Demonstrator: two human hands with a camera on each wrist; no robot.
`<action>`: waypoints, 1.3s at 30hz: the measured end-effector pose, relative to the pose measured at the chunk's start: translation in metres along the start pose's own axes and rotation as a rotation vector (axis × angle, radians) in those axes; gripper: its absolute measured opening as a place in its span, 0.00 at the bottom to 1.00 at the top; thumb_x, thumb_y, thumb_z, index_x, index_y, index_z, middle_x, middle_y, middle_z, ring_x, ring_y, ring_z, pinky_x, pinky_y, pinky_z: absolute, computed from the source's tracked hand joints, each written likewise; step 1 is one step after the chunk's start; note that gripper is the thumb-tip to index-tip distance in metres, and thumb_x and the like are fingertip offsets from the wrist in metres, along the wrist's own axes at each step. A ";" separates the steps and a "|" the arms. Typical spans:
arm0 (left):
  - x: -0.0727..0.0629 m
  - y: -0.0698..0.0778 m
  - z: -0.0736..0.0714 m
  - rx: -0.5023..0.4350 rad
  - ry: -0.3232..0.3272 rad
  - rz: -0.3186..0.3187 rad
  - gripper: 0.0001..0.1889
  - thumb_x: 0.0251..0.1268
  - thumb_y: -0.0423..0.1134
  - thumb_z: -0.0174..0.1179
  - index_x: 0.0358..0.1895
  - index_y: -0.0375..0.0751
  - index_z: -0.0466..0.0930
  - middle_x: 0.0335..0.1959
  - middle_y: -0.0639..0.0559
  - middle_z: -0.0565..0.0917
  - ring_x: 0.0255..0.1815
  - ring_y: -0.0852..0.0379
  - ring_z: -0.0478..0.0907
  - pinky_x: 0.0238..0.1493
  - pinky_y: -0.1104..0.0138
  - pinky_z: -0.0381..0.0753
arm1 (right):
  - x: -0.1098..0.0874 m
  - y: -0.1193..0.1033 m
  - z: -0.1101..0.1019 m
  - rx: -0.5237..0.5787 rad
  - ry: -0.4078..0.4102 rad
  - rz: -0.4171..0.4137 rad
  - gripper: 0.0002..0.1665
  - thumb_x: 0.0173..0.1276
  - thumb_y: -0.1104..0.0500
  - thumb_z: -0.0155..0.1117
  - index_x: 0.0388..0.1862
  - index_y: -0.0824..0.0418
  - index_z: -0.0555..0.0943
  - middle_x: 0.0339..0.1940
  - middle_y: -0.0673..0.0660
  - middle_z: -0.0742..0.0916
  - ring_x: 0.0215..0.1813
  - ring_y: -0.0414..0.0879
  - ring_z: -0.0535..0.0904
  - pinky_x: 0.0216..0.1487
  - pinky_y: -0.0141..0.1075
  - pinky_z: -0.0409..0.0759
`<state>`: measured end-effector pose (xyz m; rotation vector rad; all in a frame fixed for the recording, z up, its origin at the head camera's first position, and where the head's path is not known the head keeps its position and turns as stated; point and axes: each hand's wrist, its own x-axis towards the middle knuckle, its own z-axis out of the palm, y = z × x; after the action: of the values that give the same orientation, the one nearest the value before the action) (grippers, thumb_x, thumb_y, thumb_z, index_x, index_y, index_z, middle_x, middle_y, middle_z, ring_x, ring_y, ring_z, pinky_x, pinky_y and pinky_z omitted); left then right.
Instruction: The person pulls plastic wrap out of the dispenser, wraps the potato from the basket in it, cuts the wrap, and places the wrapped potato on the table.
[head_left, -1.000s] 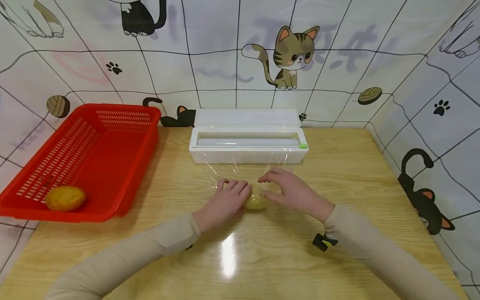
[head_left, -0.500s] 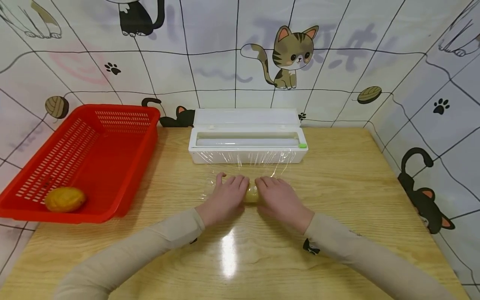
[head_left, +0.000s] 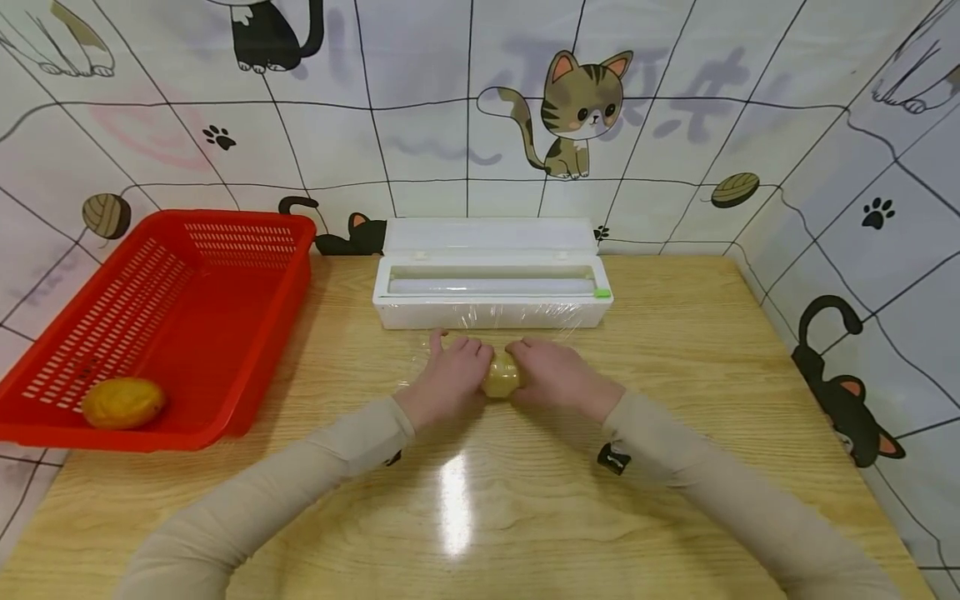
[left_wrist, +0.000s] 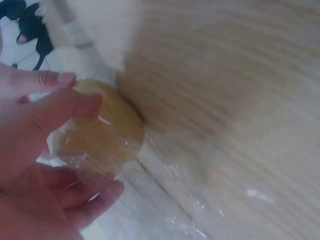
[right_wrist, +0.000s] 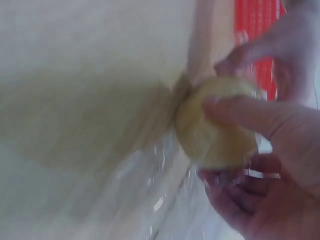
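The left hand (head_left: 447,379) at nine o'clock and the right hand (head_left: 558,379) at three gripped the yellow fruit (head_left: 500,377) between them (clear film (left_wrist: 170,219) lay against it), at six o'clock from the white box (head_left: 491,315).

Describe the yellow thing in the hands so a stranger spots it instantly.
On the wood-grained table, find the white box, lid up. In front of it, the left hand and right hand hold a rounded yellow object. Unlike the yellow fruit in the red basket, it has clear film on it.
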<state>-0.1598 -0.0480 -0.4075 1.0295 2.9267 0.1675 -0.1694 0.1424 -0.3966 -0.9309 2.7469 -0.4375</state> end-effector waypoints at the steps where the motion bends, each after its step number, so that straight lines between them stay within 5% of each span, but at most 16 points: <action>1: 0.002 -0.003 -0.001 -0.036 -0.020 -0.018 0.29 0.49 0.49 0.74 0.51 0.37 0.74 0.46 0.47 0.79 0.49 0.48 0.74 0.58 0.42 0.55 | 0.002 0.004 -0.002 0.056 -0.025 0.002 0.38 0.49 0.57 0.78 0.57 0.70 0.73 0.43 0.59 0.82 0.43 0.50 0.79 0.45 0.44 0.79; 8: 0.017 -0.029 -0.009 -0.403 -0.184 -0.080 0.27 0.49 0.44 0.74 0.51 0.40 0.75 0.45 0.51 0.82 0.47 0.53 0.76 0.52 0.46 0.56 | 0.013 0.025 -0.012 0.395 -0.114 -0.010 0.35 0.55 0.60 0.76 0.57 0.64 0.67 0.47 0.62 0.81 0.49 0.52 0.79 0.48 0.43 0.79; 11: 0.020 -0.040 -0.013 -0.511 -0.221 -0.038 0.28 0.53 0.41 0.73 0.54 0.35 0.72 0.46 0.47 0.81 0.46 0.52 0.76 0.55 0.51 0.64 | 0.016 0.031 -0.012 0.420 -0.099 -0.049 0.30 0.57 0.60 0.75 0.54 0.66 0.70 0.49 0.63 0.80 0.51 0.54 0.78 0.50 0.43 0.78; 15: 0.020 -0.047 -0.012 -0.573 -0.168 0.037 0.30 0.53 0.37 0.73 0.56 0.31 0.68 0.46 0.40 0.78 0.46 0.48 0.76 0.49 0.59 0.76 | 0.016 0.031 -0.013 0.373 -0.057 -0.095 0.29 0.58 0.60 0.74 0.55 0.71 0.73 0.48 0.62 0.80 0.50 0.53 0.78 0.51 0.44 0.77; 24: 0.018 -0.055 -0.007 -0.511 -0.038 0.133 0.22 0.58 0.37 0.69 0.51 0.34 0.69 0.48 0.40 0.75 0.47 0.47 0.74 0.50 0.58 0.75 | 0.013 0.029 -0.015 0.166 0.020 -0.097 0.32 0.63 0.52 0.70 0.59 0.69 0.74 0.54 0.63 0.80 0.53 0.54 0.76 0.56 0.46 0.73; 33: 0.020 -0.055 -0.006 -0.496 -0.017 0.095 0.23 0.63 0.36 0.64 0.56 0.31 0.67 0.45 0.39 0.79 0.45 0.47 0.78 0.48 0.60 0.78 | 0.015 0.031 -0.008 0.055 0.122 -0.120 0.25 0.67 0.50 0.66 0.55 0.65 0.75 0.48 0.58 0.84 0.49 0.50 0.79 0.53 0.43 0.76; 39: 0.021 -0.050 -0.009 -0.378 -0.035 0.033 0.21 0.66 0.42 0.63 0.56 0.34 0.70 0.44 0.41 0.81 0.44 0.48 0.79 0.46 0.58 0.78 | 0.011 0.022 -0.001 -0.128 0.167 -0.041 0.41 0.56 0.42 0.73 0.61 0.66 0.73 0.56 0.60 0.79 0.56 0.55 0.74 0.58 0.51 0.70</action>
<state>-0.2078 -0.0748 -0.4038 1.0040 2.6950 0.6649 -0.1908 0.1527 -0.4046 -1.0261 2.9411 -0.3655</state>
